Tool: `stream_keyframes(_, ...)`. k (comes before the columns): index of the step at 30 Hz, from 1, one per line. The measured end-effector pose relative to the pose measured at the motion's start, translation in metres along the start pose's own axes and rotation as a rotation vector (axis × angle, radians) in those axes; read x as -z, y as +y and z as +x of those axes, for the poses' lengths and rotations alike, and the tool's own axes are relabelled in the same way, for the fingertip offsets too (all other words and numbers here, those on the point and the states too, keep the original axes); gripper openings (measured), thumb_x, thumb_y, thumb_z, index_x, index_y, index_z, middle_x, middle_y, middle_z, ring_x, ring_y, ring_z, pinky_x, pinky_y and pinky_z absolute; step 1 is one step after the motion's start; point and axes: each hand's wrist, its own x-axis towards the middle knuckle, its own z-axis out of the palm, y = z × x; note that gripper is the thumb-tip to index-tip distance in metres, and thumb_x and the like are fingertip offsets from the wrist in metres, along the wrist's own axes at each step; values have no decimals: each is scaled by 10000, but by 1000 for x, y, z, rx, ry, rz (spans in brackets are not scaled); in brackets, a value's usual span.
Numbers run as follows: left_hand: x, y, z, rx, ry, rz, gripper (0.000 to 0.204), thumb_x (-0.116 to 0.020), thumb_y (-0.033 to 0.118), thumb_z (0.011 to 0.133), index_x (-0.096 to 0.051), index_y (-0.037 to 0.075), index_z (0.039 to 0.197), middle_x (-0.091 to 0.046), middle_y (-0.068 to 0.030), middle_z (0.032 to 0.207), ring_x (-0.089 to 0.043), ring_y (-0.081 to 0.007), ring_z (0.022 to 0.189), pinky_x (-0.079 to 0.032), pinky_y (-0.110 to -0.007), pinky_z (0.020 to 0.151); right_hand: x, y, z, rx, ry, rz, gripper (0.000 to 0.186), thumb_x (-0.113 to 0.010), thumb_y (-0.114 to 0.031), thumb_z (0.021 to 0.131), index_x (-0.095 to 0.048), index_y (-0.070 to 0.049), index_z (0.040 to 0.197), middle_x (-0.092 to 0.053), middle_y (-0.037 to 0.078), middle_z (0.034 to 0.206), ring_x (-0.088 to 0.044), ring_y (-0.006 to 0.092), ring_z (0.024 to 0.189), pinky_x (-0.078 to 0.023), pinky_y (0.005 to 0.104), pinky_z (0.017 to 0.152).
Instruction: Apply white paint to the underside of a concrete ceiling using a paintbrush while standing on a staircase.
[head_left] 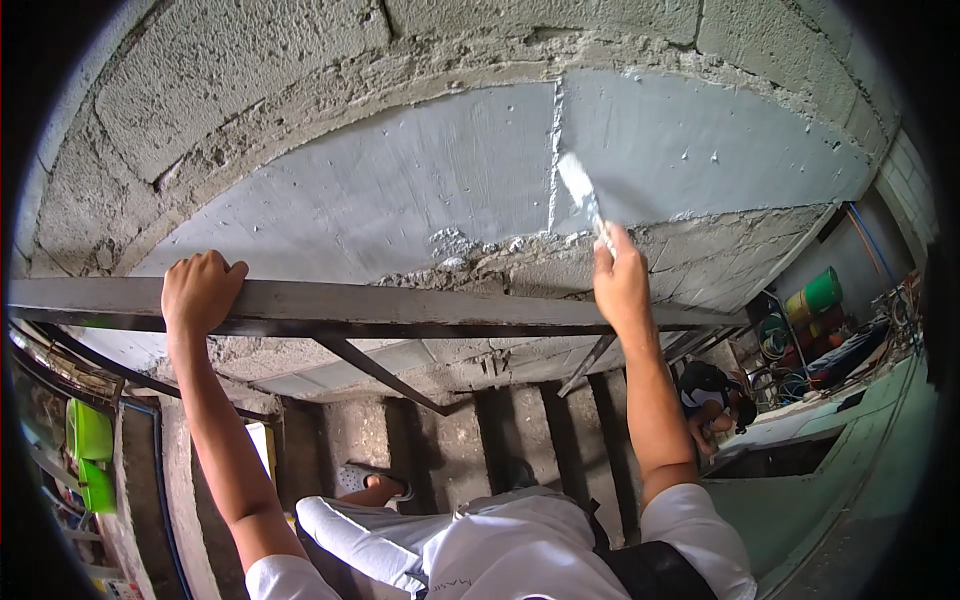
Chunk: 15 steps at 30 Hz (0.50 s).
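My right hand is closed round the handle of a paintbrush, whose pale, slightly blurred tip points up and left. That tip is at or close to a rough vertical seam in the smooth grey-white coated band of the block wall. Whether it touches the surface, I cannot tell. To the left, my left hand grips the dark metal handrail from above, fingers wrapped over it. Lumpy white material sits along the band's lower edge, between my hands.
Concrete steps run below the handrail, with one of my feet in a grey clog. A person crouches lower down at the right. Beyond are a green drum and tangled hoses. Bright green bins stand at the left.
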Motion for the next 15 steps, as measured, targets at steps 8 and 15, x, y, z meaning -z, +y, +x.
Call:
stream_keyframes(8, 10, 9, 0, 10, -9, -60, 371, -538, 335, 796, -686, 19, 673, -669, -199, 753, -652, -358, 746, -493, -422, 789, 12, 11, -8, -433, -292, 1046, 181, -507, -117, 940, -548, -3, 1075, -516, 9, 791, -443, 85, 604, -385, 235, 560)
stream_keyframes(15, 11, 15, 0, 36, -19, -80, 387, -548, 350, 794, -669, 8, 660, -667, -203, 758, -651, -358, 758, -491, -431, 792, 3, 56, -47, -659, -361, 1305, 176, -496, -125, 926, -545, -1, 1040, -446, -4, 688, -358, 47, 492, -285, 206, 461)
